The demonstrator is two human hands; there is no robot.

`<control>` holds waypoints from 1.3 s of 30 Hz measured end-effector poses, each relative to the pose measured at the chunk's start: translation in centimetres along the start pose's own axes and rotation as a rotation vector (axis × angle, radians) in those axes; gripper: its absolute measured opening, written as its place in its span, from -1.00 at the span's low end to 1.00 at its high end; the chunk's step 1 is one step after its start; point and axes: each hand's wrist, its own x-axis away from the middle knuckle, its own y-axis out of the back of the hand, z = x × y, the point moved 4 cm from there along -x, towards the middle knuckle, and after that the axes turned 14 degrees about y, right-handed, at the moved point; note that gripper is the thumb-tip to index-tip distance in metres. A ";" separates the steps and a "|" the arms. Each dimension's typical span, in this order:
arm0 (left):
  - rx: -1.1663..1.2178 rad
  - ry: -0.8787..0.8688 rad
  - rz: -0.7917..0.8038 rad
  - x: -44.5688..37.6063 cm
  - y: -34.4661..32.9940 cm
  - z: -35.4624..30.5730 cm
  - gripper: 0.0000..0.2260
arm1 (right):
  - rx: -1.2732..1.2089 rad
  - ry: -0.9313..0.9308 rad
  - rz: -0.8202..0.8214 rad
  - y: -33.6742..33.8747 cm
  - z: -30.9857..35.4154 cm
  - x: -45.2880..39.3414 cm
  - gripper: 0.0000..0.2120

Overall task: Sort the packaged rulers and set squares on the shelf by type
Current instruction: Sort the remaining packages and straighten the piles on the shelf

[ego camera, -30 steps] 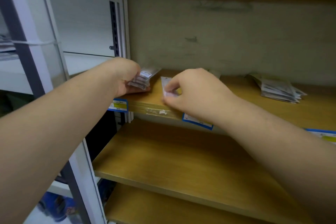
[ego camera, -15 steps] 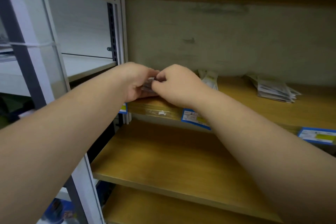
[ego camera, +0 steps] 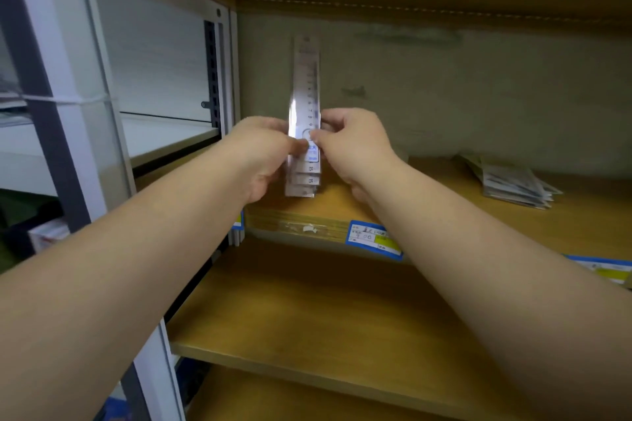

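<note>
A bundle of packaged straight rulers (ego camera: 306, 85) in clear sleeves stands upright above the left end of the wooden shelf (ego camera: 444, 215). My left hand (ego camera: 263, 157) grips the bundle from the left and my right hand (ego camera: 352, 143) pinches it from the right, thumb on the front. The lower ends fan out a little just above the shelf board. A flat pile of packaged set squares (ego camera: 513, 181) lies at the right of the same shelf, apart from both hands.
A blue and yellow price label (ego camera: 374, 241) sticks to the shelf's front edge, another label (ego camera: 605, 267) at the far right. A lower wooden shelf (ego camera: 325, 335) lies below. A white metal upright (ego camera: 232, 113) bounds the left side, a grey back wall behind.
Both hands have come together on the ruler bundle and raised it from lying on the shelf to standing upright in front of the back wall.
</note>
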 end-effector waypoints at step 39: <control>-0.593 -0.411 -0.121 0.1 0.7 0.2 -0.70 | 0.524 0.353 0.147 -0.8 -1.2 0.5 -0.48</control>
